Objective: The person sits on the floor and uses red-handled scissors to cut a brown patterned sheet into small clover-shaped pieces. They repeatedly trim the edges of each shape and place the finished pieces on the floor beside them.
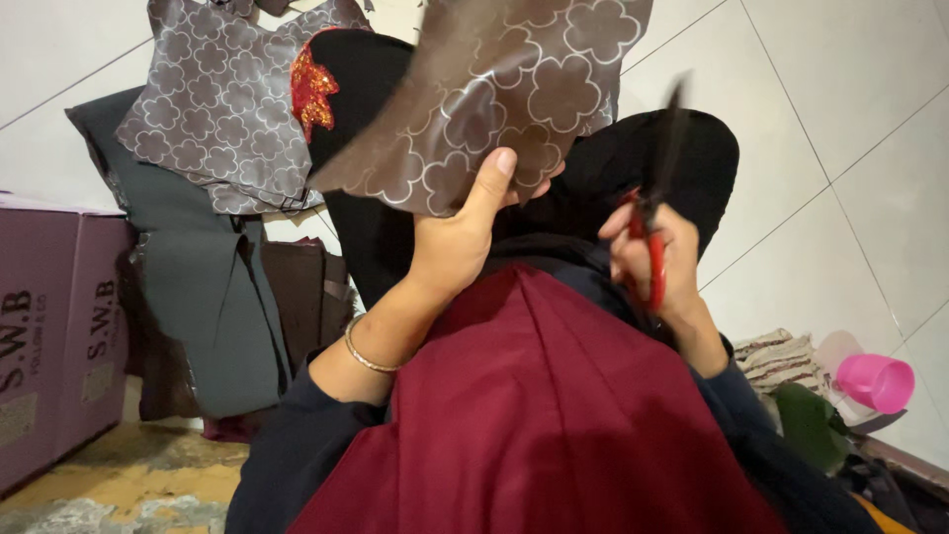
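Above the lap, over a maroon cloth [534, 415], the left hand [465, 232] is gripping a piece of brown fabric [494, 89] printed with pale flower outlines, thumb pressed up against its lower edge and the other fingers closed behind it. The fabric is lifted and blurred. Just to the right, the right hand [657, 252] is clasping red-handled scissors [654, 208], fingers curled through the handles, blades pointing up; whether the blades are parted is too blurred to tell. More patterned fabric [213, 109] is lying on the floor at left, beside a purple box [54, 326].
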Tool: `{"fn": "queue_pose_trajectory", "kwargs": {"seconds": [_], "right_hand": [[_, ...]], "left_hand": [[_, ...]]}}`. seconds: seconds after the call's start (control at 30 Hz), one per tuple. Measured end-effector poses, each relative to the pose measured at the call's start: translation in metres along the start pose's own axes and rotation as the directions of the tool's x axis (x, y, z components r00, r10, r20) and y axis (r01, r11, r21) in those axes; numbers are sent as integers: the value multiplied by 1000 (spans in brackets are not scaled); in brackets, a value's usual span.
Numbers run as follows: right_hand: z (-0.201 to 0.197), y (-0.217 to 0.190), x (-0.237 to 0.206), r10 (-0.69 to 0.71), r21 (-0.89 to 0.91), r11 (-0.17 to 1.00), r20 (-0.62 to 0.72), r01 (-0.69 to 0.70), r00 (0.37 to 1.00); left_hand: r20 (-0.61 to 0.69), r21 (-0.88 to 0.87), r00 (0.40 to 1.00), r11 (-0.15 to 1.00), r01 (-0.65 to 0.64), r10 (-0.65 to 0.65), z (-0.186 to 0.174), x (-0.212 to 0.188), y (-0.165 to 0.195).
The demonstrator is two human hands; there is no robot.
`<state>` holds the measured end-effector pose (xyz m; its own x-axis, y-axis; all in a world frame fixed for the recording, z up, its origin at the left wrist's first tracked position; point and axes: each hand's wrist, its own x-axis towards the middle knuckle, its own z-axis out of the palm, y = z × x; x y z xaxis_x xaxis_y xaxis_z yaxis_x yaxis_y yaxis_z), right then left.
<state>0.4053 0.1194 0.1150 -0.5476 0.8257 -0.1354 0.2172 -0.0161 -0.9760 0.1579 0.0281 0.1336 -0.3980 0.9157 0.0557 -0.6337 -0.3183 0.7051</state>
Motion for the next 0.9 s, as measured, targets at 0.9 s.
{"fn": "queue_pose_trajectory", "kwargs": {"seconds": [0.9], "right_hand": [[6,-16,-17,-194,-355,892,263,282,945]], "left_hand": [[56,175,996,982,-74,66,18,-11,4]]}}
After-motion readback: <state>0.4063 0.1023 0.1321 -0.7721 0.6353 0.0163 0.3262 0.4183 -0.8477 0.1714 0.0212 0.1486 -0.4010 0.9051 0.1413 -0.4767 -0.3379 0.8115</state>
